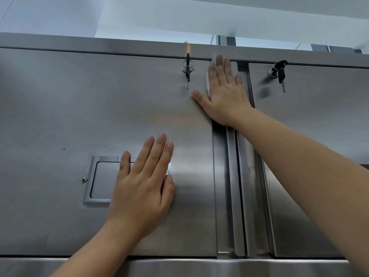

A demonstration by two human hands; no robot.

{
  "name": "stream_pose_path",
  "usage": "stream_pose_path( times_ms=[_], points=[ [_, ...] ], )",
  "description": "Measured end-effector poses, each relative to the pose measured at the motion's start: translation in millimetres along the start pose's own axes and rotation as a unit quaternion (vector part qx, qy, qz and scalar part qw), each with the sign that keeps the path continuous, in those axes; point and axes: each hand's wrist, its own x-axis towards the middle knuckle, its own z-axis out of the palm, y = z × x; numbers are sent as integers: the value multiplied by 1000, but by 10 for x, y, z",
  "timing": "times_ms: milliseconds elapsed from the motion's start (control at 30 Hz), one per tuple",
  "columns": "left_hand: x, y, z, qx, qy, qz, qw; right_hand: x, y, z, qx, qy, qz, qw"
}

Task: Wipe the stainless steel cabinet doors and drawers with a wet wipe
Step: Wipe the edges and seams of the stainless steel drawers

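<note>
Stainless steel cabinet fronts fill the view from below, with a pale ceiling [179, 15] above them. The right hand [225, 92] lies flat, fingers straight and slightly spread, pressing a white wet wipe [207, 84] against the top right corner of the left door [79, 106]. The wipe is almost wholly under the palm and fingers; only a strip shows beside the index finger and above the fingertips. The left hand [143, 182] rests lower on the same door, fingers straight and close together, holding nothing and covering the right part of a recessed handle [101, 180]. Just left of the wipe a black key [187, 72] hangs in a lock, with an orange tag [188, 48] above it. The right door [319, 126] carries another lock with keys [280, 73]. Folded vertical door edges [231, 176] run between the two doors, beneath the right forearm.
</note>
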Motion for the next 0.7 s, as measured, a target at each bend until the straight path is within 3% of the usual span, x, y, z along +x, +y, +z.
stream_pose_path(
  times_ms=[300, 700],
  points=[
    [5, -3, 4, -13, 4, 0, 1000, -395, 21, 149, 14, 22, -10, 1000],
    [-55, -47, -2, -1, 2, 2, 1000, -36, 138, -30, 0, -16, -21, 1000]
  ],
)
